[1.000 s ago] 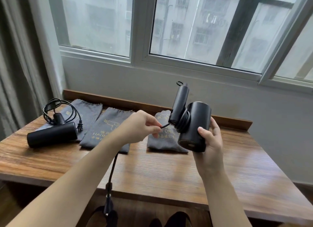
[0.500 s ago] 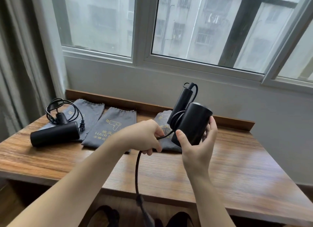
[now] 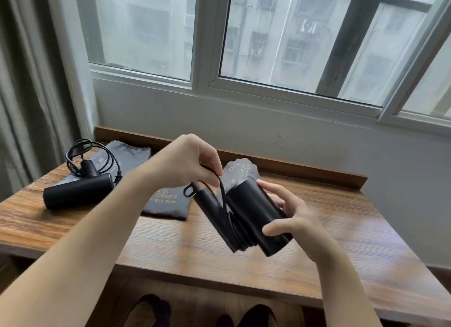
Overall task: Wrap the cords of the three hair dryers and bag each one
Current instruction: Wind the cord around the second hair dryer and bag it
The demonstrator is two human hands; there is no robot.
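My right hand (image 3: 290,212) grips the barrel of a black hair dryer (image 3: 253,214) above the table, tilted, with its folded handle (image 3: 210,204) pointing up left. Its black cord (image 3: 220,192) lies in several turns between handle and barrel. My left hand (image 3: 188,163) pinches that cord just above the dryer. A second black hair dryer (image 3: 78,192) lies on the left of the table with its cord (image 3: 90,158) loosely coiled behind it. Three dark grey cloth bags lie flat at the back: left bag (image 3: 129,153), middle bag (image 3: 168,202), right bag (image 3: 238,171), partly hidden by my hands.
The wooden table (image 3: 195,248) has a raised strip along its back edge (image 3: 305,166) under a window wall. A curtain (image 3: 26,94) hangs at the left. Dark shoes (image 3: 151,312) show below the table's front edge.
My left hand rose from beside the dryer to above it, drawing the cord up and over. The hanging length of cord below the table is gone from view. The dryer tilted and sank lower.
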